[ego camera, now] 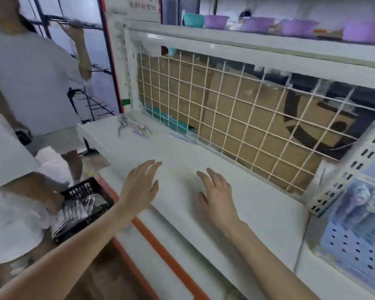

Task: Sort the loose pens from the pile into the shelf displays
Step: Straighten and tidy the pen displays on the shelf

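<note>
White and bare, the shelf (236,204) lies under both hands, which hover over its near part with nothing in them. The left hand (140,187) has its fingers straight and together, reaching forward; the right hand (218,194) is spread, fingers slightly apart and relaxed, just to the right of it and not touching it. Whether either palm actually rests on the surface cannot be told. Well beyond the fingertips, at the far left end of the same shelf, a small cluster of loose pens (139,126) lies close to the back, blurred, with a greyish tangled item just to their left that is too smeared to name. Nothing stands between the hands and those pens. Behind the shelf rises a cream wire grid (225,113), and through it show brown cardboard boxes (247,126) with a large dark mark printed on them. An orange strip (160,250) runs along the front edge below the shelf. Above, a higher shelf carries purple bowls (294,27) and one teal bowl (193,20). At the right, past a perforated upright (342,176), a pale blue perforated holder (355,250) stands with blurred stock above it. To the left, below the shelf edge, a black plastic crate (85,204) holds shiny packaged items, and another person in a light grey shirt (30,83) stands beside it with one arm raised to a dark rack.
</note>
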